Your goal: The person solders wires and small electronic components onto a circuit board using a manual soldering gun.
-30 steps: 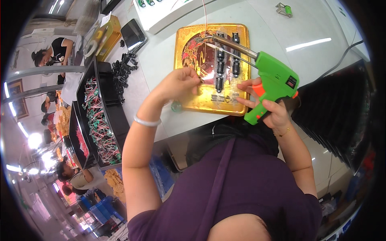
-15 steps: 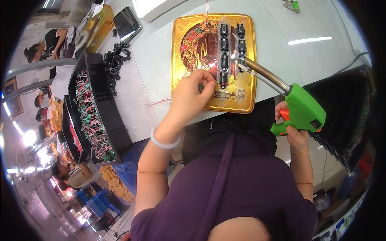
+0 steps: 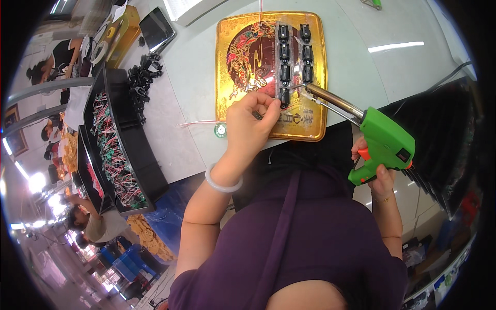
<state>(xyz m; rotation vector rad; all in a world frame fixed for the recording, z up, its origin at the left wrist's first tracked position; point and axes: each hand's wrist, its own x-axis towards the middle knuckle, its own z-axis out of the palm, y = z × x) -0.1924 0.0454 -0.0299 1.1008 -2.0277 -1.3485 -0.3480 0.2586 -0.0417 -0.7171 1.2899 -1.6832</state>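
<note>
Head view, plastic soldering gun (image 3: 388, 139), glossy tray (image 3: 225, 85)

From here I see a purple short-sleeved top (image 3: 330, 232), pale bangle (image 3: 224, 188) near left hand (image 3: 248, 121), gold bracelet (image 3: 381, 200) near right hand (image 3: 381, 180).

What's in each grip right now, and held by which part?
Right grip: the green soldering gun, by its handle. Left grip: something small, mostly hidden, so its held part cannot be told.
</note>
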